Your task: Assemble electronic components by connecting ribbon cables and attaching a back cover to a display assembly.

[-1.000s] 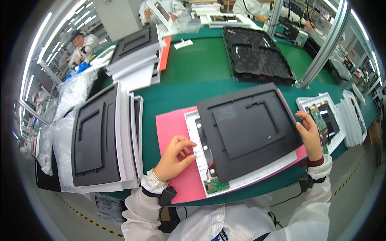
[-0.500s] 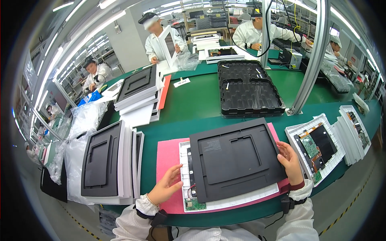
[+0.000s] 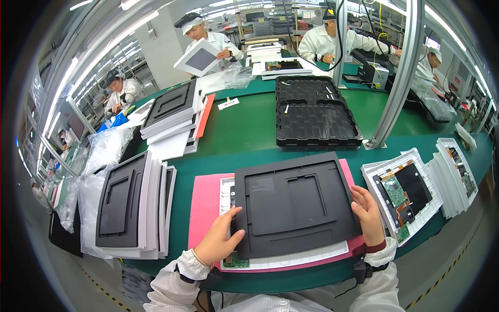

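A black plastic back cover [image 3: 291, 203] with a recessed panel lies over a white frame [image 3: 306, 255], slightly skewed to it. At the frame's lower left, a green circuit board [image 3: 236, 261] shows; the cover hides most of the inside. My left hand [image 3: 221, 239] has its thumb and fingers apart, the tips touching the cover's left edge. On the opposite side, my right hand [image 3: 368, 213] has the cover's right edge between thumb and fingers. Beneath the frame is a pink foam mat [image 3: 202, 208].
Left of the mat stand stacked black-backed frames [image 3: 122, 203]. On the right are an open white frame with electronics [image 3: 403, 192] and more stacked frames [image 3: 455, 177]. Farther back are a black tray [image 3: 317, 114], a metal post [image 3: 397, 78] and a co-worker holding a white frame [image 3: 200, 57].
My left hand has moved from the white frame's left side onto the black cover's left edge. The view has shifted slightly. Across the table, a co-worker has tilted a white frame.
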Demonstrator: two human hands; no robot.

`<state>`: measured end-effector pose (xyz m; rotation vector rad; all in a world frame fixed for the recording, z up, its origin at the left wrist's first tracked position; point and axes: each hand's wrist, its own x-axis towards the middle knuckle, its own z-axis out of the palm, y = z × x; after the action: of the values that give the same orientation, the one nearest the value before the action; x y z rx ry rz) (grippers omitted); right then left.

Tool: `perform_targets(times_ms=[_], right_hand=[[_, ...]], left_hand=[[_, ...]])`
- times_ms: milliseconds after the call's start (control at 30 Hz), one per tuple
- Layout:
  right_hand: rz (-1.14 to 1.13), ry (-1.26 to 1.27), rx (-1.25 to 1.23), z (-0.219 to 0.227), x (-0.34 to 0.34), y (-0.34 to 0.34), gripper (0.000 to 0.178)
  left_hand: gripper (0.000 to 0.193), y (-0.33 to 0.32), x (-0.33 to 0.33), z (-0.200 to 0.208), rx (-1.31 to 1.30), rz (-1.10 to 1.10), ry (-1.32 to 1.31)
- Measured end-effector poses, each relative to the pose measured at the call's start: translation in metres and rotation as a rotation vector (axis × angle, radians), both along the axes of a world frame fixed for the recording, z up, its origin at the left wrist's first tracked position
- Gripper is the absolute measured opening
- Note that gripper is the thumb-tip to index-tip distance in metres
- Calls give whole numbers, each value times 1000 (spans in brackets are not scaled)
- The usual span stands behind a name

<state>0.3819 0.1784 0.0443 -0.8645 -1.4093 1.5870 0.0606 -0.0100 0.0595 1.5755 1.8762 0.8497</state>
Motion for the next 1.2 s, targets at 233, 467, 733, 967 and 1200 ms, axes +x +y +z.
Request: perform_targets(times_ms=[233,467,733,967,1200], right_hand=[[12,60,17,1,4,-2,48],[29,79,72,-3,0,-10,51],[143,56,116,-5,-11,-25,48],[122,-123,291,-14,-12,-30,45],[104,-416,476,-4,-17,-38,44]], left_hand=[[50,0,6,8,-7,125,-428],[49,-14,-5,-3,175,117,-483],[63,-26,3,-6,348,158,-357],[67,-36,10,-19,340,205,-263],[63,-40,10,-20,318,236,-287]])
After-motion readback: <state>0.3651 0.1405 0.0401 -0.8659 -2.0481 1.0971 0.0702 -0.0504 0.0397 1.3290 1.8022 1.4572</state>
